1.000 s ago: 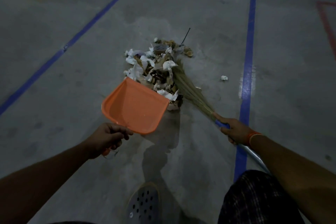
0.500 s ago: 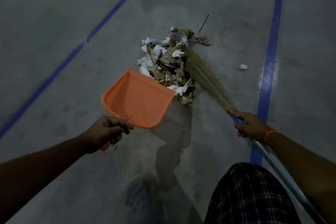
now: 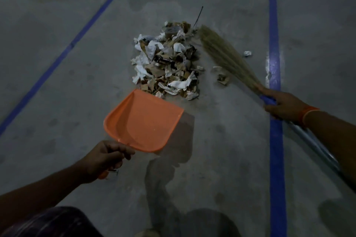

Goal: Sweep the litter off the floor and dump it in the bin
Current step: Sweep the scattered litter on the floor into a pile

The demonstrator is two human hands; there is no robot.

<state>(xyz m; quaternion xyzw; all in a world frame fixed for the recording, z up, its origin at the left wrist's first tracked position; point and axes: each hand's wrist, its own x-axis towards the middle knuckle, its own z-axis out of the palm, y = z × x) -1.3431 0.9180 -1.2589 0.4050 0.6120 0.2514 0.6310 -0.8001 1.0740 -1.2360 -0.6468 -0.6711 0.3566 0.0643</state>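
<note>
A heap of paper scraps and dry leaves, the litter pile, lies on the grey concrete floor. An orange dustpan sits just below it, its front lip touching the pile's near edge. My left hand grips the dustpan's handle. My right hand grips the blue collar of a straw broom, whose bristles lie to the right of the pile, apart from it. A few scraps lie under the bristles. One crumpled white bit sits alone further right.
Two blue tape lines cross the floor, one diagonal line at the left and one straight line at the right. My knee in checked cloth shows at the bottom left. No bin is in view.
The broom has swung out of the pile to the right, leaving a few scraps behind it. The dustpan's lip now meets the pile's near edge.
</note>
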